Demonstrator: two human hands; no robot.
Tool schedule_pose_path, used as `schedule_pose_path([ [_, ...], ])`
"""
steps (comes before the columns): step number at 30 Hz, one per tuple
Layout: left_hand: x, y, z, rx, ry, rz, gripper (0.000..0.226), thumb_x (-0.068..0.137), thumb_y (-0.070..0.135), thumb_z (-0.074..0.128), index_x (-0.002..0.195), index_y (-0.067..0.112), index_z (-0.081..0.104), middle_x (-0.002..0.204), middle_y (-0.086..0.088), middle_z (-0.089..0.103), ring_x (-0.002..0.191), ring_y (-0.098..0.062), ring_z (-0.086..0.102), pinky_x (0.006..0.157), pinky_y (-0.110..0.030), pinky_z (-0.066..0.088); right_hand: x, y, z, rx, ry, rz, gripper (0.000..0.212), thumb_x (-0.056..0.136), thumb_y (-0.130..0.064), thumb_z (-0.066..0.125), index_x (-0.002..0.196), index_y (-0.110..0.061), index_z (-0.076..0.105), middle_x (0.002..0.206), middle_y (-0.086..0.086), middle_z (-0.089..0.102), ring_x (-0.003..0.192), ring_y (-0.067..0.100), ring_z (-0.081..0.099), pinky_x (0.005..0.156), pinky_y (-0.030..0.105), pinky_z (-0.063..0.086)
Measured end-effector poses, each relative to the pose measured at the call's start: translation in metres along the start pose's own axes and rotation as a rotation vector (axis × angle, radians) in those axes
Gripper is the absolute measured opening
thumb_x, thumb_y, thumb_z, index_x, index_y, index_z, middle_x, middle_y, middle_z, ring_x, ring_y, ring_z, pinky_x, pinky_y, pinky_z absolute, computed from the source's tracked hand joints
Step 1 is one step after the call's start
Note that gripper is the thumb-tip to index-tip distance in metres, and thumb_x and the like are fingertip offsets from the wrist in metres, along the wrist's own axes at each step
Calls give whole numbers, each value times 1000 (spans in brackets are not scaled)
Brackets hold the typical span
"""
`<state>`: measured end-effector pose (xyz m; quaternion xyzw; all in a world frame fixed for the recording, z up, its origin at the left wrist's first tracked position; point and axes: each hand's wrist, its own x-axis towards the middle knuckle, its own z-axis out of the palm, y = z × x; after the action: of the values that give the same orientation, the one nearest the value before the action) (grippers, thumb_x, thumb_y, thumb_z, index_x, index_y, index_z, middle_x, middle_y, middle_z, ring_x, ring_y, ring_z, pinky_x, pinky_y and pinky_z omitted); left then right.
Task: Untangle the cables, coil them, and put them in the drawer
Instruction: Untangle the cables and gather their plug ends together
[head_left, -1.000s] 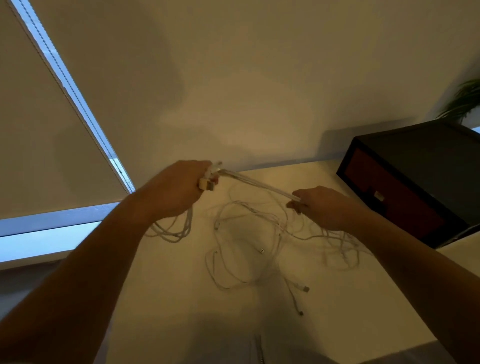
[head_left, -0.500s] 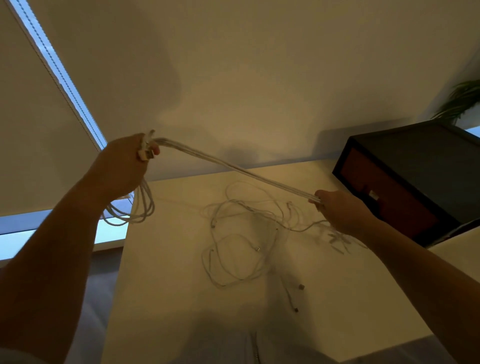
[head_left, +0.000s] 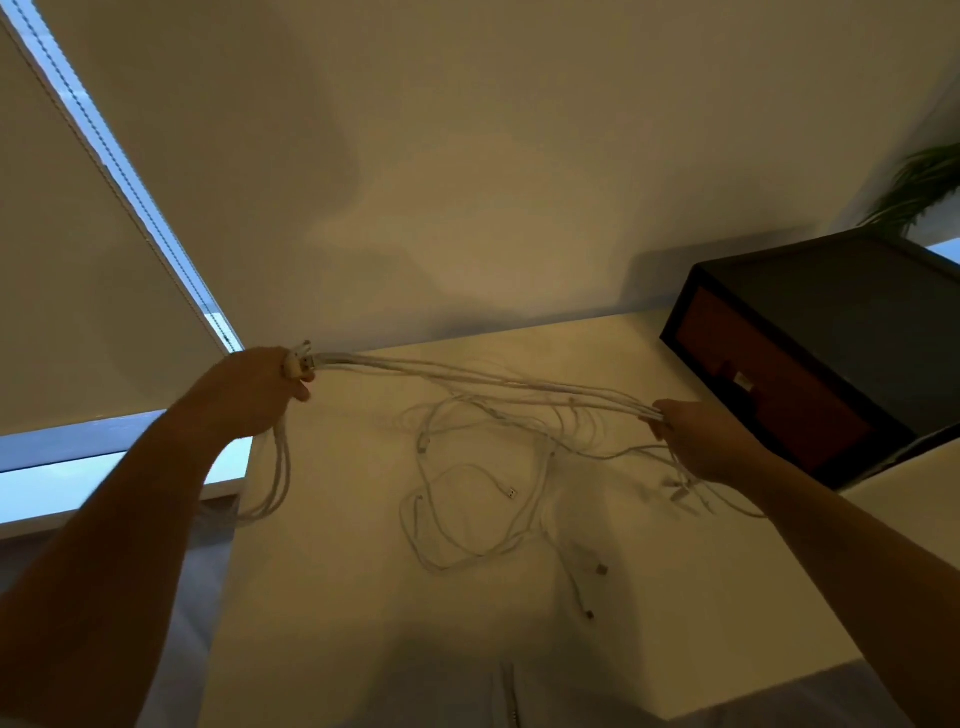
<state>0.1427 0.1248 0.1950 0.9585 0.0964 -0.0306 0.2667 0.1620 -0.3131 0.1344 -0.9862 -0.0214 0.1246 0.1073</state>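
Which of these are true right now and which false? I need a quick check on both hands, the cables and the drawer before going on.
1. The left hand grips a bunch of cable ends. True.
2. The right hand is empty. False: it pinches the cables stretched between the hands.
3. The drawer in the dark box looks closed. True.
4. Every cable is lifted off the table. False: a tangle of loops lies on it.
5. A plant stands at the table's left edge. False: its leaves show at far right, behind the box.
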Motion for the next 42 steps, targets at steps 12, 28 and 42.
schedule_pose_path([
  [12,-51,163,114,-38,-345,595,62,87,35,44,147,23,35,145,-2,47,130,-17,47,108,-27,35,-12,-45,-25,-64,-237,-318,20,98,-19,44,80,-22,51,86,4,58,75,18,49,71,32,40],
  [28,-17,234,148,177,-297,566,45,83,46,33,98,16,63,98,-5,67,91,-24,61,78,-40,47,22,50,-31,409,-432,-342,15,97,-13,50,105,-10,62,81,0,63,71,11,60,70,23,51],
  [42,-23,252,134,-98,-81,369,25,81,46,42,72,28,56,74,6,62,71,-14,56,69,-33,43,57,70,-36,425,-285,-498,18,96,-19,54,96,-9,69,85,1,50,80,16,50,72,30,43],
])
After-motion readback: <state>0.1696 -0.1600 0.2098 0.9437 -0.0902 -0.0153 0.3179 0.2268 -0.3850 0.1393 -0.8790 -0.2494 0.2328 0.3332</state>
